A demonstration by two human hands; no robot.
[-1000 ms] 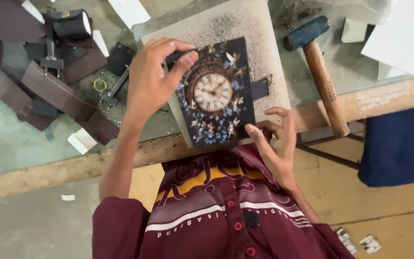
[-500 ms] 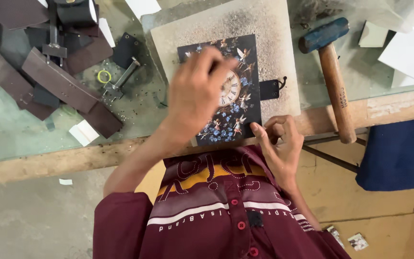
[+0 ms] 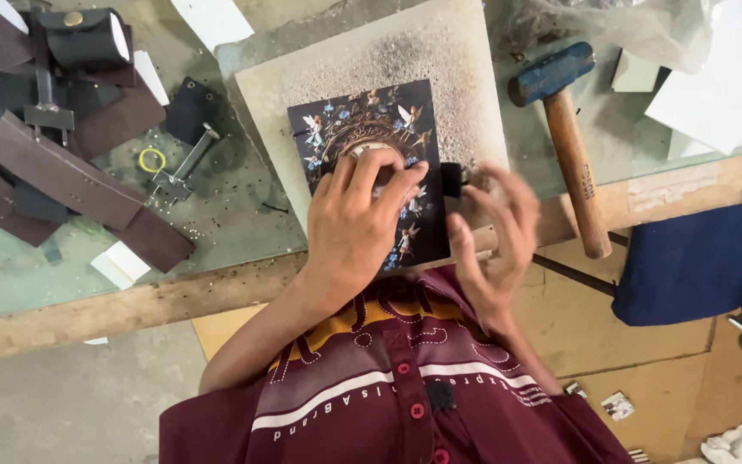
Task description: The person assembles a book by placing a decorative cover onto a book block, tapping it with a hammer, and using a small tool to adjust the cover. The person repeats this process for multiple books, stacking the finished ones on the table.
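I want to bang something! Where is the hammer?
The hammer lies on the glass table, right of the grey pad, its wooden handle pointing toward the table's edge.

The left hand (image 3: 362, 228) lies flat, fingers spread, on a dark printed cover (image 3: 371, 163) with flowers and winged figures around a round clock picture. The cover rests on a pale speckled slab (image 3: 362, 60) on the glass surface (image 3: 242, 215). The right hand (image 3: 491, 236), blurred, is at the cover's right edge by a small black tab (image 3: 452, 179). A blue-headed hammer (image 3: 564, 129) lies to the right; dark leather strips (image 3: 62, 176) lie to the left.
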